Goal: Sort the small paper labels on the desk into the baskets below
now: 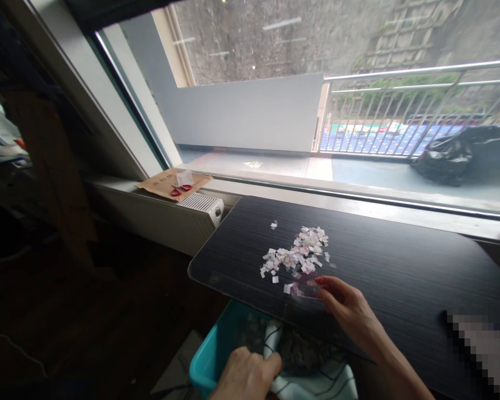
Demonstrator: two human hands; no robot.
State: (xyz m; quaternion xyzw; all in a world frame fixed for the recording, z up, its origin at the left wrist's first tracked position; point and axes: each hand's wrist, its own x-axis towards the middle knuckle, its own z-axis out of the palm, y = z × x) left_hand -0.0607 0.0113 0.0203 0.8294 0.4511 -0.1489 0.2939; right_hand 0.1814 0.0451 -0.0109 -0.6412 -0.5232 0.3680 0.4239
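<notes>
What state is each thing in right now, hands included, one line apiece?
Left hand: curled shut, apparently on the striped cloth
Right hand: bent, at the pinkish sheet's edge; firm pinch unclear
Pinkish sheet: see-through, beside the scraps
Paper scraps: loosely heaped, a few apart
Teal bin: open-topped, with contents
Scissors: lying down; blades open or closed unclear
Brown paper: lying flat
Black bag: bulging, beyond the window

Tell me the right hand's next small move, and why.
Probably have the right hand draw the paper scraps toward the near edge of the black table: it holds a clear pinkish sheet beside them, and a teal bin sits below that edge.
</notes>
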